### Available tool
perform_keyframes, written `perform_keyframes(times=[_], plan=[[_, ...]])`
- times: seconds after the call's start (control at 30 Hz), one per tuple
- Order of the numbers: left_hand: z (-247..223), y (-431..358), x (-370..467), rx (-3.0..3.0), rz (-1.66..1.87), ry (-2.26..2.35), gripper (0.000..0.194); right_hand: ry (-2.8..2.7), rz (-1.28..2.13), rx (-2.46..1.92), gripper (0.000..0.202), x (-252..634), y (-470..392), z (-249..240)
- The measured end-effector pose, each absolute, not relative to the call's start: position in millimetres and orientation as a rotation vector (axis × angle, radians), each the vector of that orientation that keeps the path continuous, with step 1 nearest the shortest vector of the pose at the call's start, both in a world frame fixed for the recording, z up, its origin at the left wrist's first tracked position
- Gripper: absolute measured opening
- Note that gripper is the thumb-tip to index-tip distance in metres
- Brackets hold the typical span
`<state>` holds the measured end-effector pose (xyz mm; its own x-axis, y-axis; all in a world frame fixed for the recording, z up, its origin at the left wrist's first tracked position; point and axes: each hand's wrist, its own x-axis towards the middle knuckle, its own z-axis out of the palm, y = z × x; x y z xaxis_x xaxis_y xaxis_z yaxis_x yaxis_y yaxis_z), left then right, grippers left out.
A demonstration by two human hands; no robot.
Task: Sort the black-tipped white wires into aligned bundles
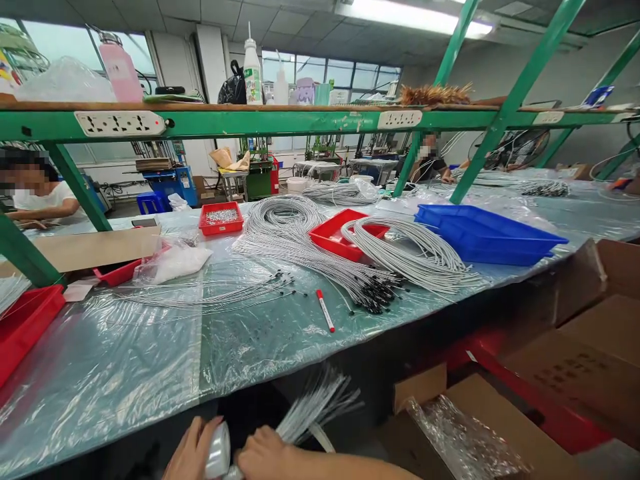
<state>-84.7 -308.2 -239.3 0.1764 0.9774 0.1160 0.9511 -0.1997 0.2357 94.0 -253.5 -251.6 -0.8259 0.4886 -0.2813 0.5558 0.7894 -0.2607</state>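
At the bottom of the view, below the table edge, my left hand [189, 450] is closed around a roll of clear tape [219, 450]. Just beside it, my right hand [264, 455] grips a bundle of thin white cables [320, 403], whose loose ends fan out up and to the right. On the table ahead lies a big spread of grey-white cables [310, 257] with black tips [377, 290]. A red-and-white marker [325, 311] rests near the front edge. How the tape meets the bundle is partly hidden by my hands.
A red tray of small metal parts [221, 219], another red tray [333, 237], coiled cables [425, 253] and a blue tray [485, 233] sit on the plastic-covered table [240, 353]. Cardboard boxes [490, 413] stand lower right. A green shelf frame [280, 125] crosses above. A person [45, 193] sits left.
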Motion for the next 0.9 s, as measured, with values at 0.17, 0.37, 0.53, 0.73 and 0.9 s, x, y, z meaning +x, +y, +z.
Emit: perform_keyframes(times=[0.17,0.37,0.53,0.73,0.9], plan=[[-243.0,-271.7,-74.9,2.427,0.164,1.905,0.05,2.794,-0.472,0.983,0.055,92.2,-217.3,-272.3],[-249.5,-273.6,-66.7,2.622,0.276,1.923,0.053,2.774,-0.513,1.129,0.058,98.4,-204.3,-285.9],[-279.3,-318.8,-66.3,2.921,0.336,1.817,0.062,2.771,-0.517,1.135,0.053,111.6,-206.6,-288.4],[-313.3,-378.9,-75.9,2.973,0.214,1.916,0.061,2.796,-0.549,0.966,0.043,119.2,-209.9,-276.4],[-252.0,-367.6,-73.6,2.4,0.149,1.651,0.034,2.82,-0.621,0.721,0.048,114.7,-239.0,-255.4]])
